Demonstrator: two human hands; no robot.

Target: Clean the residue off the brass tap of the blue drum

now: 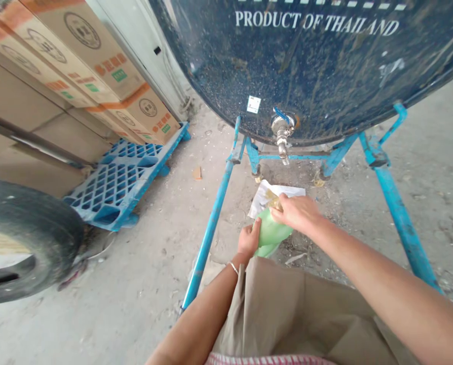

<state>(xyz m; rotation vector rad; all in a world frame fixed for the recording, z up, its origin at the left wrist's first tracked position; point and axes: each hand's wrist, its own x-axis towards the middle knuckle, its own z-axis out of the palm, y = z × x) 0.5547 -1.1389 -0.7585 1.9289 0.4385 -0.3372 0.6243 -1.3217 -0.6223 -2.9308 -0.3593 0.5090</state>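
Observation:
A light green bag-like bundle (272, 229) is between my two hands, low in front of my knees. My left hand (249, 238) is wrapped round its left side, the thumb on top. With fingers pinched, my right hand (295, 210) grips a small brownish-yellow piece (275, 202) at the top end of the bundle; what that piece is I cannot make out. A white sheet (259, 200) lies on the ground just beyond. Above and past my hands, a metal tap (282, 133) with a blue lever sticks out of the dark blue tank (219, 61).
Blue frame legs (211, 228) stand on both sides of my hands, the right one (405, 223) slanting outward. At the left are a blue pallet (127, 172) with stacked cardboard boxes (108, 61) and a black tyre (55, 243).

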